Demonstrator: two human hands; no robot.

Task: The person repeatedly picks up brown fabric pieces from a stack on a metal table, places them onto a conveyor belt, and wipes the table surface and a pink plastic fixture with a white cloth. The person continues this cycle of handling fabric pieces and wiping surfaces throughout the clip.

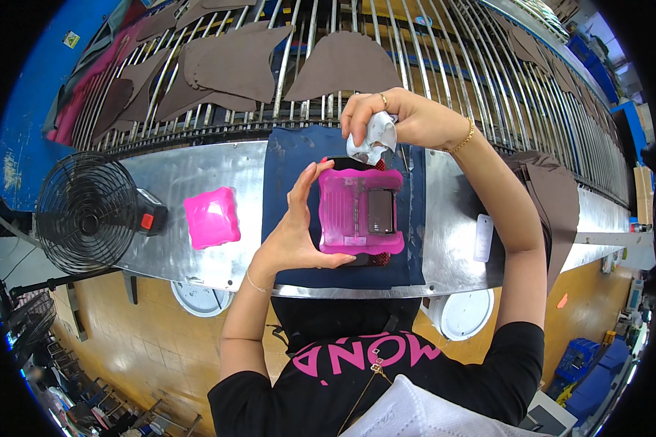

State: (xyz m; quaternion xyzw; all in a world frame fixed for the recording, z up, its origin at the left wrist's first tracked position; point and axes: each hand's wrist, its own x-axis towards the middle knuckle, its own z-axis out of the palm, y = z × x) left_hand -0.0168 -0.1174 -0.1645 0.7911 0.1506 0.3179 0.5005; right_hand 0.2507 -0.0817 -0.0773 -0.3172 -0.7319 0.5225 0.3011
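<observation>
At nine o'clock on the metal workbench (pixel 197 164) we see a black desk fan (pixel 87 213), and just right of it, toward the centre, a loose pink plastic template (pixel 211 217) lying flat on the steel. Our left hand (pixel 295 229) comes up from six o'clock with fingers spread in a wide C, thumb at the bottom edge and fingertips at the left edge of a second, translucent pink template (pixel 360 211), steadying it rather than closing round it. That template sits at the centre on a dark blue cloth mat (pixel 288 156), with a dark piece showing beneath it. At twelve o'clock our right hand (pixel 404 116) pinches a crumpled white rag (pixel 372 138) against the template's top edge. Brown cut leather pieces (pixel 233 62) lie on the bar rack (pixel 444 51) beyond, and a small white slab (pixel 483 237) rests at three o'clock.
</observation>
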